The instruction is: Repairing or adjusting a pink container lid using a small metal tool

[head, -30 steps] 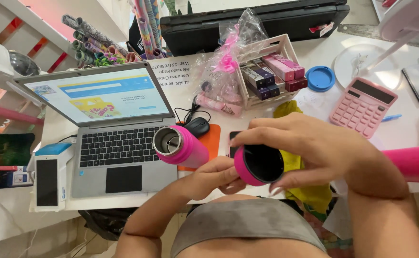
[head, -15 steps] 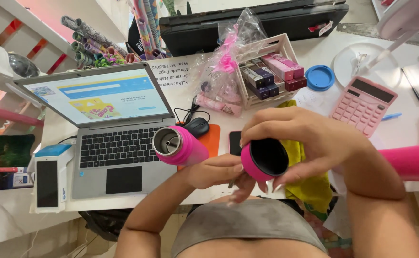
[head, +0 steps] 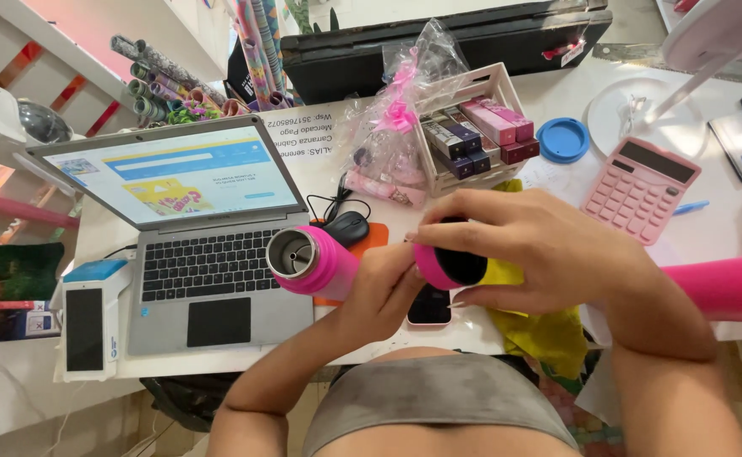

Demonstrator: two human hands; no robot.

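Right hand (head: 549,254) closes around a pink round cap with a black inside (head: 449,265), fingers over its top and thumb below, so the dark hollow faces the camera and can be looked into. Left hand (head: 388,288) comes from below; its fingertips touch the rim of the cap while its palm seems to steady the pink metal bottle with a steel mouth (head: 310,261), which lies tilted with the open mouth toward the laptop. How firmly the left hand grips the bottle I cannot tell.

Under the hands lie a phone with a dark screen (head: 428,306) and a yellow cloth (head: 540,326), both partly hidden by the right hand. Just behind the bottle are a black mouse (head: 346,227) on an orange pad (head: 373,239), and the open grey laptop (head: 193,237) to the left. At the right a pink calculator (head: 638,188) rests on the white table (head: 726,228). Farther back stand a white basket with small boxes (head: 475,127), a clear gift bag with a pink bow (head: 392,140) and a blue round lid (head: 563,140).
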